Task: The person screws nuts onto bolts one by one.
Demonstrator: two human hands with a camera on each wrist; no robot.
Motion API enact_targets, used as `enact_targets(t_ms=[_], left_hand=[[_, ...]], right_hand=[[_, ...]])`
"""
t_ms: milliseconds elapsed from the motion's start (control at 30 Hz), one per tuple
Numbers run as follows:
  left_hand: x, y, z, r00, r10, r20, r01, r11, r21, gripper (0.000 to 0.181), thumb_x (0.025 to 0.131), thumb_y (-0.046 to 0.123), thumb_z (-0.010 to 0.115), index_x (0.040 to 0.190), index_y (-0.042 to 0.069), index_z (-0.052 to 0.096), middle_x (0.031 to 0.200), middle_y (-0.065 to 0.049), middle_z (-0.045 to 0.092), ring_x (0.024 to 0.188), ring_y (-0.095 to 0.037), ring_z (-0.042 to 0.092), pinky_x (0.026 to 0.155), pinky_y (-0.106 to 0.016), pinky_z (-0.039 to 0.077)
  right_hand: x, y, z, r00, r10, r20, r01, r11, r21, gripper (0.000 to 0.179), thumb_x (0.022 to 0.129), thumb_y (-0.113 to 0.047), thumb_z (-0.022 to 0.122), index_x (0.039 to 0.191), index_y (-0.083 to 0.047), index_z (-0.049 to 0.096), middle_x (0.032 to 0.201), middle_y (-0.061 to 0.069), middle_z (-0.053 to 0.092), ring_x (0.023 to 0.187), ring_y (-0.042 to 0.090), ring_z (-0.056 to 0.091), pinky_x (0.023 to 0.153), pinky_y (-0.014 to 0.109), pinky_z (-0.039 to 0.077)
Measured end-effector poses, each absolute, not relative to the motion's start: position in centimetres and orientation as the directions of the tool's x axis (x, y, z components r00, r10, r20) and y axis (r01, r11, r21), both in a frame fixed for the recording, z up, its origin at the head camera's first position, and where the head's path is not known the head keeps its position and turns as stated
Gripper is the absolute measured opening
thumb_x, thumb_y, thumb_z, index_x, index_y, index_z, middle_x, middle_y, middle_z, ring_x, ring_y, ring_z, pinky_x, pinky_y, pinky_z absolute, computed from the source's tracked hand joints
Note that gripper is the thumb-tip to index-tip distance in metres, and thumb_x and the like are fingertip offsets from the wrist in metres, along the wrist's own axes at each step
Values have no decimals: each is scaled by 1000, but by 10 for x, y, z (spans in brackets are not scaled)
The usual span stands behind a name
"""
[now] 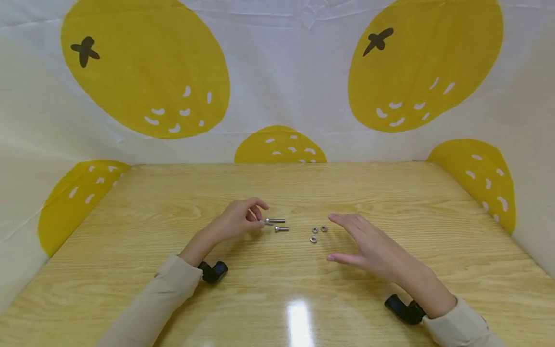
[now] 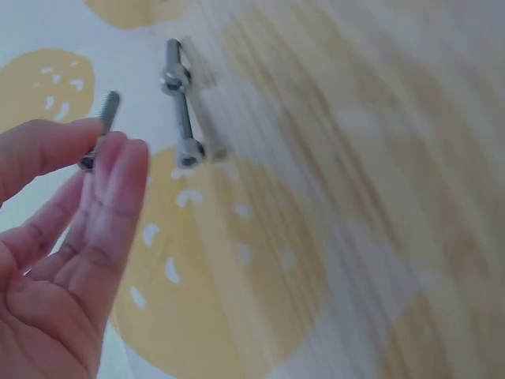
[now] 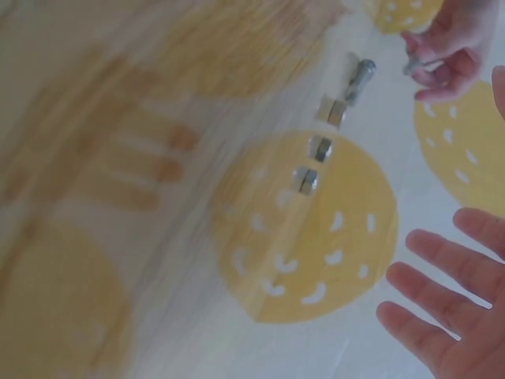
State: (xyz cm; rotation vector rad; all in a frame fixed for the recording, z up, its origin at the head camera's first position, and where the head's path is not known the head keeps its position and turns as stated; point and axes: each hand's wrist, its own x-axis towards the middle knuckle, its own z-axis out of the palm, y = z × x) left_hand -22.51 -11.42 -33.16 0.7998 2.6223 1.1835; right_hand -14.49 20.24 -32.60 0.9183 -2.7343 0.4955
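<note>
My left hand (image 1: pixel 243 219) pinches a small silver bolt (image 2: pixel 109 110) between thumb and fingertips, its threaded end sticking out past them. Beside that hand, two more socket-head bolts (image 1: pixel 282 229) lie on the wooden table (image 1: pixel 173 202); the left wrist view shows them nearly end to end. Three hex nuts (image 1: pixel 314 239) sit in a loose cluster to the right of the bolts. My right hand (image 1: pixel 368 248) is held just right of the nuts, fingers and thumb spread apart and touching none of them. In the right wrist view its fingers (image 3: pixel 442 292) look straight, with nothing in them.
A white cloth (image 1: pixel 286 72) printed with yellow fruit hangs behind the table and along both sides. Black wrist-worn devices (image 1: pixel 213 272) show under each forearm. Light glares off the glossy tabletop near the front.
</note>
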Motion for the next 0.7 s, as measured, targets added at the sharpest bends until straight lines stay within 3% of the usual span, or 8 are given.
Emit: enact_targets(t_ms=[300,533,700], left_hand=[[-206,-114,-323,-910,404,98,273,405,873,24,83,15,70,102,1,63,99,-9,65,83,-16,64,73,-28,54],[-197,-114,-318,-926,378,11,114,253,961,26,85,11,67,105,-4,60,94,-19,68,83,-18,67,84,-44,53],[-193,-112,-318,-928,371,-21,50,182,982,30,85,9,67,107,-9,58,91,-15,70,80,-13,68,86,-46,52]], right_hand=[[-145,204,-326,-777,-548,310,-622,742,-249,77,80,-53,64,140,-10,39,138,6,46,124,25,46,99,47,42],[-144,204,-324,-772,-548,322,-626,742,-238,77,80,-52,65,139,-10,40,136,6,48,123,24,47,100,46,42],[-143,203,-323,-762,-558,328,-637,737,-226,77,79,-51,67,138,-8,42,135,7,49,121,24,48,99,46,43]])
